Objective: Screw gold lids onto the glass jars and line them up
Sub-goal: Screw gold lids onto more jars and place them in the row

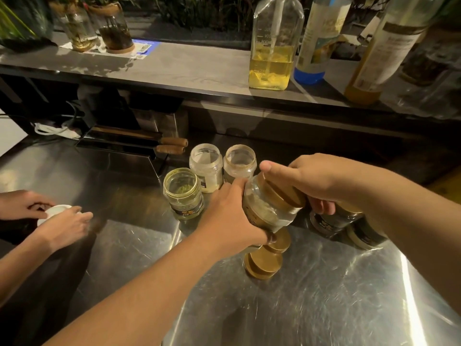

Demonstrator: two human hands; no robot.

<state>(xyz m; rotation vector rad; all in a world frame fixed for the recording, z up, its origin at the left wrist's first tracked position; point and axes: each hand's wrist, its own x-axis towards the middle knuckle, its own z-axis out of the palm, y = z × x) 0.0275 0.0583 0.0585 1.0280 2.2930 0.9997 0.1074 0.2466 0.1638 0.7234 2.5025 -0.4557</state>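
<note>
My left hand [232,216] grips a glass jar [264,211] tilted above the steel counter. My right hand [314,181] holds the gold lid [282,193] sitting on that jar's mouth. Three open jars stand behind: one clear with a dark label [183,193], one whitish [206,167], one with a tan rim [240,162]. Loose gold lids [263,264] lie stacked on the counter below the held jar, another [280,242] just above them. Lidded dark-labelled jars [334,221] sit under my right wrist.
Another person's hands [50,216] work on a white lid at the left. A raised shelf [174,68] holds an oil bottle [273,46], other bottles and plant jars. Wooden-handled tools [172,145] lie behind the jars. The steel counter [324,295] stretches to the front.
</note>
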